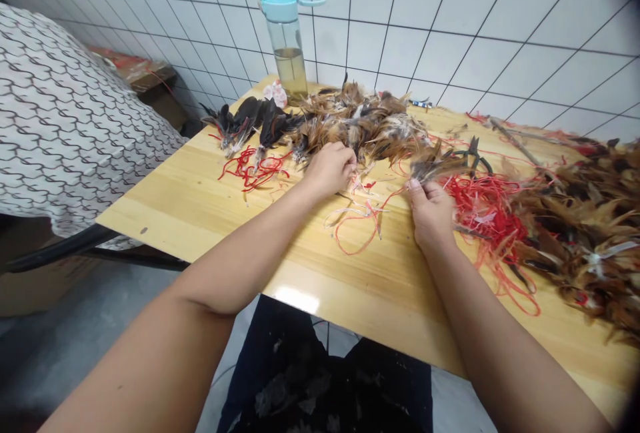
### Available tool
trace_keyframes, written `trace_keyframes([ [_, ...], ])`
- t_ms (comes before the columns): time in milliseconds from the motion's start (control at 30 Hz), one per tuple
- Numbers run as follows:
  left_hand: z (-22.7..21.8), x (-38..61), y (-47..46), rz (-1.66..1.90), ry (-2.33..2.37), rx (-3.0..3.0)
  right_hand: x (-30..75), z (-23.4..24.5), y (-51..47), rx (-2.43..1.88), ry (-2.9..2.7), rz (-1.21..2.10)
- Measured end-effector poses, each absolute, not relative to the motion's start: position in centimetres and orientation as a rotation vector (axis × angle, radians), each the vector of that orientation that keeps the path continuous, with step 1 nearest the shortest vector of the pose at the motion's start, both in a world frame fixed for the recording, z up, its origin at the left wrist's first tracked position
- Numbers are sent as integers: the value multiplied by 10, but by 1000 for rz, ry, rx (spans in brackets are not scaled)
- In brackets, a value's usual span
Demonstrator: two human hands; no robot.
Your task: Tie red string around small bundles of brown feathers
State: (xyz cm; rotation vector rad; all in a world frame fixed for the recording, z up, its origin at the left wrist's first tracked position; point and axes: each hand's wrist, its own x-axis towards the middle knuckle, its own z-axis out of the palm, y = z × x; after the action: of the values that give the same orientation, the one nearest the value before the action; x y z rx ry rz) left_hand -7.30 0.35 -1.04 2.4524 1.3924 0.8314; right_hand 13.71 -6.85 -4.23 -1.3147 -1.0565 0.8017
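In my right hand (434, 214), thumb and fingers pinch a small feather bunch (434, 165), brown and dark, slightly blurred. My left hand (329, 169) is closed, its fingers curled at the near edge of a heap of brown feather bunches (360, 119); what they grip, if anything, is hidden. Between both hands a red string (356, 251) lies looped on the wooden table, with white strands beside it. Left of the heap are black feather bunches (273, 119), and in front of them a small tangle of red string (255, 169).
A large red string tangle (483, 209) lies right of my right hand, with dark-handled pliers (473, 156) behind it. More brown feathers (585, 219) cover the table's right side. A blue-lidded bottle (287, 39) stands at the back by the tiled wall. Patterned cloth (75, 119) is at left.
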Motion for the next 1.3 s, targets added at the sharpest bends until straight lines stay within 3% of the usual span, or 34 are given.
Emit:
trace_keyframes([
  [367,10,-62,-21,1005,1031,1627,129,-40,-72,-1363,-1082,752],
  [867,6,-51,-34,814,1057,2286,123,-37,-77,-1424,-1198,705],
  [1067,13,-53,-32,988,1043,1775,123,-37,-76,-1401,-1181,729],
  [1300,9,-40,-42,865,886,1420,123,-37,-76,-1447,-1314,633],
])
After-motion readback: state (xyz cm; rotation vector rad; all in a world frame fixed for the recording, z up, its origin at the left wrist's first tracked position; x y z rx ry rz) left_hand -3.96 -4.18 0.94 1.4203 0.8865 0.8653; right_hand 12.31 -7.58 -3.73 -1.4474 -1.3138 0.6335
